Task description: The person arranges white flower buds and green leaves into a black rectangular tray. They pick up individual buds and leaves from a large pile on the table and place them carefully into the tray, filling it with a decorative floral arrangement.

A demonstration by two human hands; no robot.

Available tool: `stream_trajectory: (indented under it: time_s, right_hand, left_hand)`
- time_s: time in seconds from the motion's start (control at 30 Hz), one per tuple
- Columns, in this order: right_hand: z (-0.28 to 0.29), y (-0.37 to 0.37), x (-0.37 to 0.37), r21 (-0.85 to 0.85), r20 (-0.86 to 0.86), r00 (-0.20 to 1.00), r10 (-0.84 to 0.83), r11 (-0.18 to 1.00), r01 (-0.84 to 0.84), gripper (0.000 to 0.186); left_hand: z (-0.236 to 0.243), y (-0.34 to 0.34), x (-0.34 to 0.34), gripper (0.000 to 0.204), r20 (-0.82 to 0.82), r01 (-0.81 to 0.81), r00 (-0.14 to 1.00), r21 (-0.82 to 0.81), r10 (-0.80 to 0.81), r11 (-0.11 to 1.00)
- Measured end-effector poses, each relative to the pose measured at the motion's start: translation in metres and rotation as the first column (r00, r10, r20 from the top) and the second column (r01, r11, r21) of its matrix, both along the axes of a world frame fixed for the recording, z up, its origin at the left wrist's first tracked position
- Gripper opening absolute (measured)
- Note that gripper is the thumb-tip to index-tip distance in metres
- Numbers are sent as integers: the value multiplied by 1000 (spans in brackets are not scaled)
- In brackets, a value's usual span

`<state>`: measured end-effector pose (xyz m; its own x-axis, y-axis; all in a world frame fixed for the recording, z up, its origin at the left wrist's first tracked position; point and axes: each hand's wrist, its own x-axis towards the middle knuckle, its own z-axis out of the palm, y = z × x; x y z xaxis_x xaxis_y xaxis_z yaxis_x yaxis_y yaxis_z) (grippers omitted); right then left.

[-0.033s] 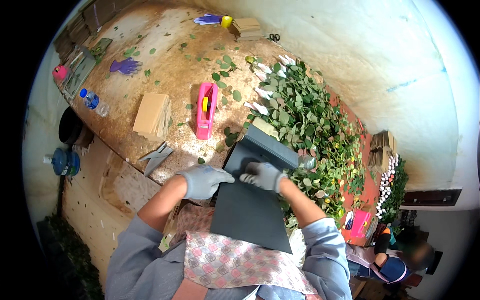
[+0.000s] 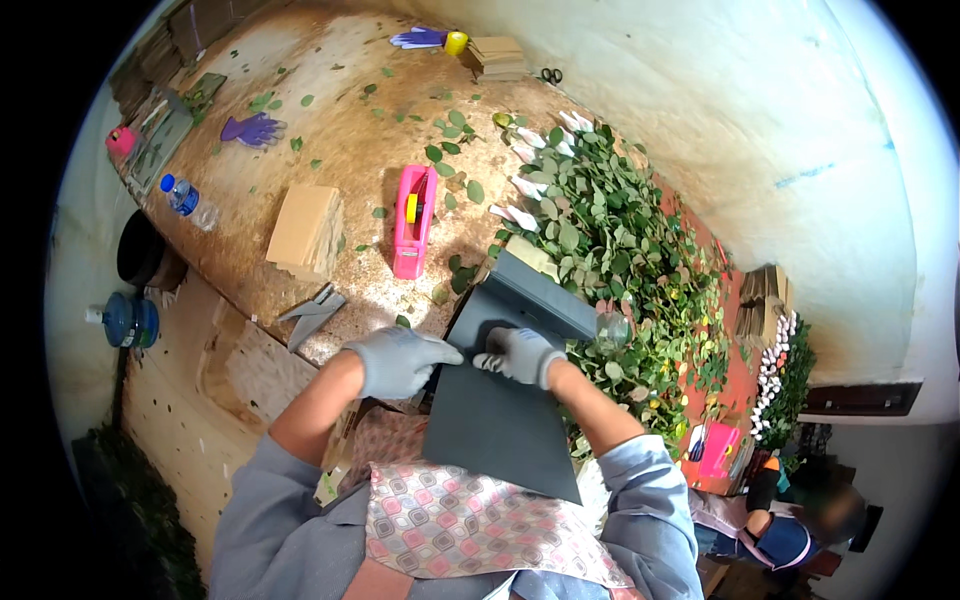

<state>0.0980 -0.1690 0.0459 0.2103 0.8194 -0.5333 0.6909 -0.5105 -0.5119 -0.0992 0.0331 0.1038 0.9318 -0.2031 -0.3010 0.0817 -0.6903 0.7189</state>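
Observation:
A dark grey sheet (image 2: 500,430) lies angled over my patterned apron and the table edge, with a folded dark flap (image 2: 545,295) at its top. My gloved left hand (image 2: 395,362) is at the sheet's left edge, index finger stretched onto it. My gloved right hand (image 2: 515,355) rests on the sheet with fingers curled; whether they pinch anything is hidden. Just above are a pink tape dispenser (image 2: 413,235) and leaves. A metal tool (image 2: 310,318) and a block of brown cardboard pieces (image 2: 300,225) sit to the left.
Leafy stems with wrapped white heads (image 2: 600,240) cover the table's right side. A bottle (image 2: 182,200), purple gloves (image 2: 255,130), scissors (image 2: 550,75) and the speckled tabletop (image 2: 340,120) are farther out. A black bucket (image 2: 140,250) stands left. A co-worker (image 2: 760,515) is at lower right.
Both my hands have shifted slightly left, my left index finger now a little straighter. The sheet has barely moved.

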Motion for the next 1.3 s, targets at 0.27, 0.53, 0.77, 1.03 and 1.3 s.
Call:
stream_trajectory:
  time_s: [0.27, 0.53, 0.77, 1.03, 1.3]
  right_hand:
    - [-30, 6, -22, -117, 232, 965, 124, 988, -99, 46]
    - [-49, -2, -20, -70, 288, 950, 119, 992, -104, 29]
    - [-26, 4, -23, -55, 251, 967, 46, 998, -33, 26]
    - [-17, 1, -23, -38, 202, 979, -4, 999, 12, 47]
    - [-23, 0, -22, -58, 159, 987, -17, 998, 26, 46]
  left_hand:
    - [4, 25, 4, 49, 97, -246, 956, -245, 276, 938]
    - [-75, -91, 48, 14, 164, 132, 943, 615, -290, 778]
    - [-83, -81, 33, 11, 454, -38, 864, 487, -216, 873]
    - [-45, 74, 18, 46, 509, -536, 774, 210, 377, 818]
    - [-64, 172, -8, 105, 260, -642, 534, 743, 804, 186]
